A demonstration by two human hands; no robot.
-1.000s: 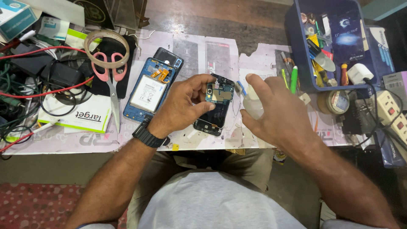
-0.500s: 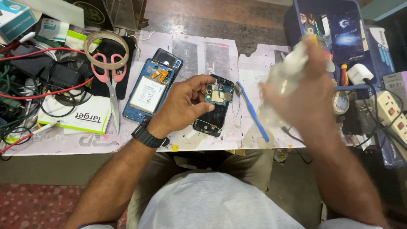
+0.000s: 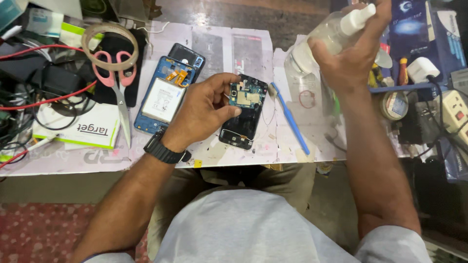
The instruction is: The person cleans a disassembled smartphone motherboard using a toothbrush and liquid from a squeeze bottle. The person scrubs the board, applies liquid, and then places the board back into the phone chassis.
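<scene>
The left hand's fingertips (image 3: 233,100) curl down onto the upper end of an opened phone (image 3: 243,113), thumb and forefinger pinching at the exposed circuit board, though whether they grip a small part there or only press on it cannot be told from this angle. The left hand (image 3: 204,109) lies over the phone's left edge, a black wristwatch (image 3: 165,151) on the wrist. The phone lies flat on the white paper-covered worktable (image 3: 219,48), just in front of the person, tilted slightly.

The right hand's fingers (image 3: 324,51) are wrapped tight around a clear plastic spray bottle (image 3: 331,34) with a white nozzle, held up off the table and tipped on its side, nozzle pointing right. The right hand (image 3: 351,58) hangs above the table's right part, well apart from the phone.

Just right of the phone lies a blue toothbrush (image 3: 292,122), slanting down to the right. Left of the left hand lies a blue phone frame (image 3: 161,100) with its white battery showing, and a black back cover (image 3: 187,54) touching its top end. Farther left are pink-handled scissors (image 3: 114,80) under a roll of tape (image 3: 109,41), a white booklet (image 3: 80,126), and a tangle of red and black cables (image 3: 34,97). At the right stand a blue tool tray (image 3: 429,34) and a white power strip (image 3: 453,112).
</scene>
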